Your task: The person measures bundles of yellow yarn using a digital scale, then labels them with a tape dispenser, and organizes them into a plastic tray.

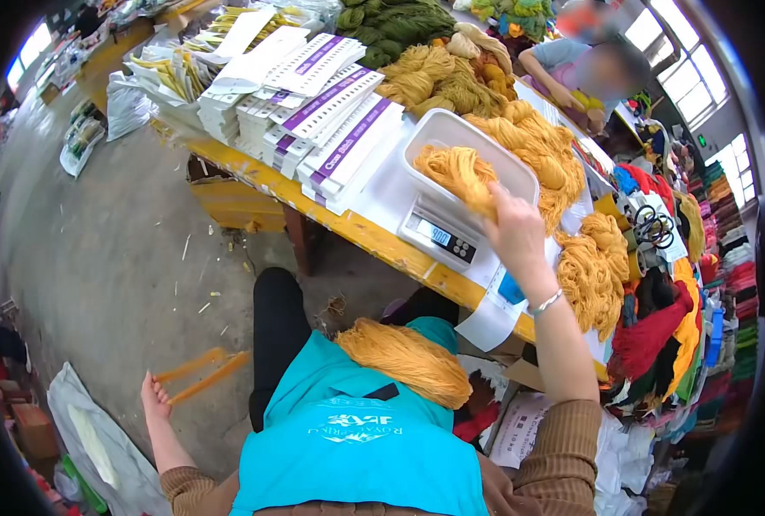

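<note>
My right hand [517, 222] is closed on a golden-orange yarn skein [458, 170] at the near right side of a clear plastic tub [420, 125]. The tub stands on a digital kitchen scale [444, 239] with a lit display. Out to the left, over the floor, my left hand [153, 396] is closed around a loop of orange thread [206, 371], whose strands stretch to the right, slightly blurred. A large bundle of orange yarn [408, 361] lies across my lap on the turquoise apron [348, 447].
Stacks of printed cards [344, 142] lie left of the tub on the yellow-edged table [365, 241]. Orange yarn heaps [593, 271] lie to the right, with black-handled scissors [653, 225] beyond. A co-worker [563, 73] sits across the table. A plastic sheet [98, 439] lies on the floor at left.
</note>
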`<action>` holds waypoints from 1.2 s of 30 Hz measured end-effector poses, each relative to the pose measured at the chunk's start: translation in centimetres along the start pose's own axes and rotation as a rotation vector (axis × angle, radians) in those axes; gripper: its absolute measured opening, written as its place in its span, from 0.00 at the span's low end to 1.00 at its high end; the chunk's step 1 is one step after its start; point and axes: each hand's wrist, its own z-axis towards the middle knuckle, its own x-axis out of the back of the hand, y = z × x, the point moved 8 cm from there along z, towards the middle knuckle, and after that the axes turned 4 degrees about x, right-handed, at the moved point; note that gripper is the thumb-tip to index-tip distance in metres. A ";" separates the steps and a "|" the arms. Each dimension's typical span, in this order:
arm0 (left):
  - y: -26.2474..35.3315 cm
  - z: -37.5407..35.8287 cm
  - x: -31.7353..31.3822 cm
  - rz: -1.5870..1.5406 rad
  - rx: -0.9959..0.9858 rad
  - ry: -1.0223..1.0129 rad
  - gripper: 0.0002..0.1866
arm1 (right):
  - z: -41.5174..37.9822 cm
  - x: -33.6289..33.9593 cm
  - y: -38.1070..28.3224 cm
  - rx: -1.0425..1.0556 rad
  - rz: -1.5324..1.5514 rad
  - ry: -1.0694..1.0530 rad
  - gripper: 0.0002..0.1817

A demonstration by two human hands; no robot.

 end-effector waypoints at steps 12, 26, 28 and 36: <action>1.4 -4.0 -13.0 0.073 -0.027 -0.173 0.15 | -5.1 5.6 -0.4 -0.093 0.224 0.261 0.33; 1.5 -12.2 -26.5 0.057 -0.006 -0.485 0.13 | -6.0 2.1 -1.6 -0.095 0.208 0.229 0.38; 1.6 -13.3 -28.0 0.060 -0.009 -0.541 0.12 | -5.9 1.7 -1.7 -0.099 0.197 0.234 0.39; 1.7 -19.6 -34.7 0.101 -0.049 -0.681 0.12 | -5.1 1.0 -1.9 -0.073 0.133 0.257 0.35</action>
